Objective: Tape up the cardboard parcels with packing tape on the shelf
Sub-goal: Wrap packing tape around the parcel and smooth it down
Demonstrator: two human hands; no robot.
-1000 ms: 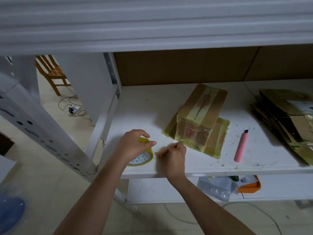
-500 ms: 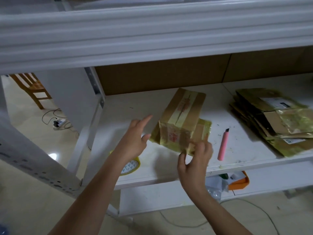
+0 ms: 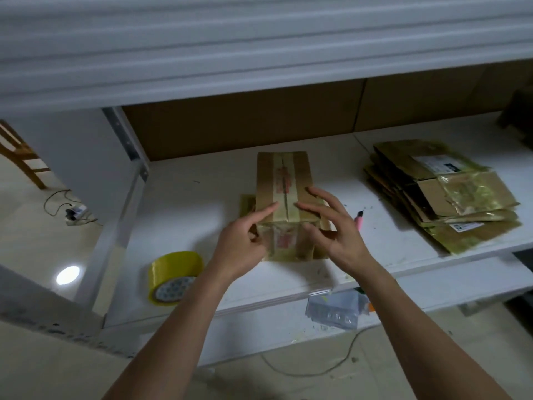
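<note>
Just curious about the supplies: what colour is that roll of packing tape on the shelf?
Yellow, with a white patterned core; the head view shows the roll of packing tape clearly.

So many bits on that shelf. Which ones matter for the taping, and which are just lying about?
For the job:
cardboard parcel, under both hands
yellow tape roll
pink utility knife
stack of flattened parcels

Lying about:
wooden chair
power strip
plastic bag on the lower shelf

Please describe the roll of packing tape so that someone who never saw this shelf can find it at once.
Look at the white shelf and go to its front left corner. There, left of the left hand and the cardboard parcel, lies the tape roll, tilted. It is the only round, bright yellow thing there, with a patterned white core.
</note>
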